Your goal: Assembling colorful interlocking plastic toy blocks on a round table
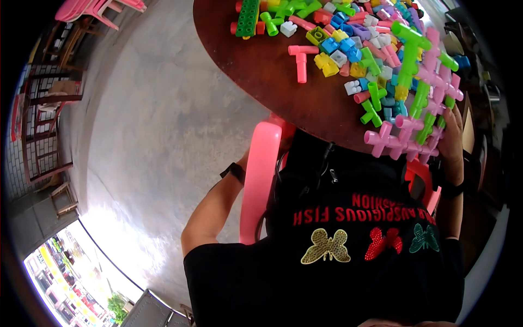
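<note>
My right hand grips the right side of a built assembly of pink and green toy pipe pieces at the table's near right edge. The assembly has crossing pink joints, green tubes and a tall green T-piece at its top. Some of my right fingers are hidden behind it. My left hand is low beside the pink chair's armrest, which hides its fingers. Many loose pipe pieces and blocks in several colours are heaped on the round brown table. A pink T-shaped pipe lies apart from the heap.
A green studded plate on red wheels stands at the table's far left. Pink plastic stools are in the far left corner. Wooden racks line the left wall, above grey concrete floor. A bright doorway is at the lower left.
</note>
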`<state>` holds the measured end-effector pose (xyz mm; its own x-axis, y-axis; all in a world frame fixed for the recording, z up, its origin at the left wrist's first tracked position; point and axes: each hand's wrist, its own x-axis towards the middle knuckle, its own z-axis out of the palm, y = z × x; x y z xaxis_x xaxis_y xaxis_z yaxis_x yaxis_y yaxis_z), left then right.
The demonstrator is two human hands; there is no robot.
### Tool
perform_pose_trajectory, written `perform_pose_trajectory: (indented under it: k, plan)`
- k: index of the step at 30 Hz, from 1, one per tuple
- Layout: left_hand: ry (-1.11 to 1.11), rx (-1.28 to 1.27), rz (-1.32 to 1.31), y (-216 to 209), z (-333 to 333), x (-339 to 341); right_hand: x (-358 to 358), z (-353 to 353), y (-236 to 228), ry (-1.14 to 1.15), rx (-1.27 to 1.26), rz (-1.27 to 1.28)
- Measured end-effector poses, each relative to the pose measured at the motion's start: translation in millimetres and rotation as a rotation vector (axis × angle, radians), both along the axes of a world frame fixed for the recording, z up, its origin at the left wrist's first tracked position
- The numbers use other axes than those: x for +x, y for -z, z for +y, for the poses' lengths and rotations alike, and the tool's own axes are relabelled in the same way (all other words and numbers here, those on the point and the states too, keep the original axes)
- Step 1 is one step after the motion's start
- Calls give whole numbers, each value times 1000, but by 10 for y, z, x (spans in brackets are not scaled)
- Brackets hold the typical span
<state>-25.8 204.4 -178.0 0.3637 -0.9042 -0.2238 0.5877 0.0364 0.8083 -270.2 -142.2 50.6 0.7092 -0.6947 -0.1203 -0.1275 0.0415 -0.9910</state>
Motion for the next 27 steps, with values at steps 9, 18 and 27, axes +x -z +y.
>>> perform_pose_trajectory:
  k: [9, 18, 27]
  plan:
    - [9, 23, 7, -4, -60, 96, 166, 152, 123, -32, 30, -35]
    - [56, 58, -39, 63, -147, 113, 300, 172, 80, 45, 213, -22]
    - [98, 245, -192, 297, 286, 133, 295, -32, 92, 78, 281, -119]
